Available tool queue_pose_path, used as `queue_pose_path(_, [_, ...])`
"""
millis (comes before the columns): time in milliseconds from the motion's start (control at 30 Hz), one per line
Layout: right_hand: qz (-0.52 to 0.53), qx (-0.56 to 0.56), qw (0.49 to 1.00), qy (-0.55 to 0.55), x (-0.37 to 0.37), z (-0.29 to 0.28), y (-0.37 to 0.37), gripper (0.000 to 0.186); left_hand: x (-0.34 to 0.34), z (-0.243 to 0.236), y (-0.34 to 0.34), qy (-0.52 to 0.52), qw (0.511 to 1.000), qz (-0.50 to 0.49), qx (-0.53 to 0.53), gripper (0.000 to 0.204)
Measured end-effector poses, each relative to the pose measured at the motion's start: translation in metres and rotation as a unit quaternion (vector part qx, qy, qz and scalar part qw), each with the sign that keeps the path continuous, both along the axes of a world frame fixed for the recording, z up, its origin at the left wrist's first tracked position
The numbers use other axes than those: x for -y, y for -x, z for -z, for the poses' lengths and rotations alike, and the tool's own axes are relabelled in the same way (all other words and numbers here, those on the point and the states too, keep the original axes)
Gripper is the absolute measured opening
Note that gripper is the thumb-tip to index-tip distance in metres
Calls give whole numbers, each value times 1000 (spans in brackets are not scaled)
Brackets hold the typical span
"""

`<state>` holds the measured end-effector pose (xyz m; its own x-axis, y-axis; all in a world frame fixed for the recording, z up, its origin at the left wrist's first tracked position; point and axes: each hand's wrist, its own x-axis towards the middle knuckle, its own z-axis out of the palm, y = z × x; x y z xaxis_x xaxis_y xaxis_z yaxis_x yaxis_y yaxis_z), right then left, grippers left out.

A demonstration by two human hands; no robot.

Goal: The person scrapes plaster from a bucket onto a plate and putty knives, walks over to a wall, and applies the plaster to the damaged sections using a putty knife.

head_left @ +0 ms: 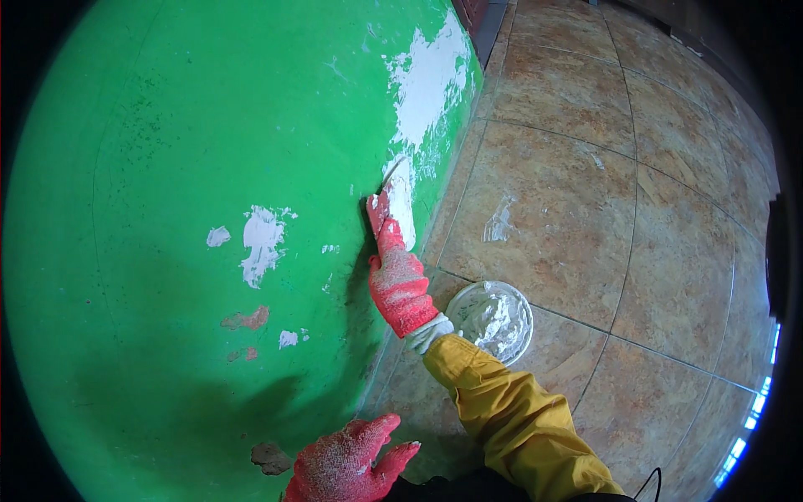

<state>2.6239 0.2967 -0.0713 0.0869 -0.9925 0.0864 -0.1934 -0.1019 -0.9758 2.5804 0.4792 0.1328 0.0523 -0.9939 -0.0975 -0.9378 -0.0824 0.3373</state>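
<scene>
My right hand [401, 289], in a red work glove with whitish dust on it, grips a putty knife [379, 213]. The knife's thin blade lies against the green wall [184, 151], over a stripe of white filler [401, 201] low down near the floor. Below, my left hand [343, 460] wears a matching dusty glove. Its forefinger and thumb are apart with nothing between them; the other fingers are partly hidden. Beside my right wrist stands a round white tub [529, 326] with white filler paste [493, 318] in it.
Farther along the wall is a larger white patch [431, 79]. Smaller filler patches [263, 245] and bare chipped spots [247, 319] mark the wall at left. Brown floor tiles [569, 217] meet the wall and carry a white smear [499, 220].
</scene>
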Motion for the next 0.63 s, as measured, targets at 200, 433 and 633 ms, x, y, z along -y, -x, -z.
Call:
queue_pose_path(200, [-30, -29, 998, 37, -12, 15, 2, 63, 1, 2, 0, -3, 1000, 8, 8, 30])
queue_pose_path(433, [-68, -18, 993, -93, -20, -1, 54, 60, 2, 3, 2, 7, 1000, 3, -22, 29])
queue_pose_path(633, [73, 120, 990, -17, -1, 22, 72, 52, 3, -1, 4, -141, 986, -83, 34, 36])
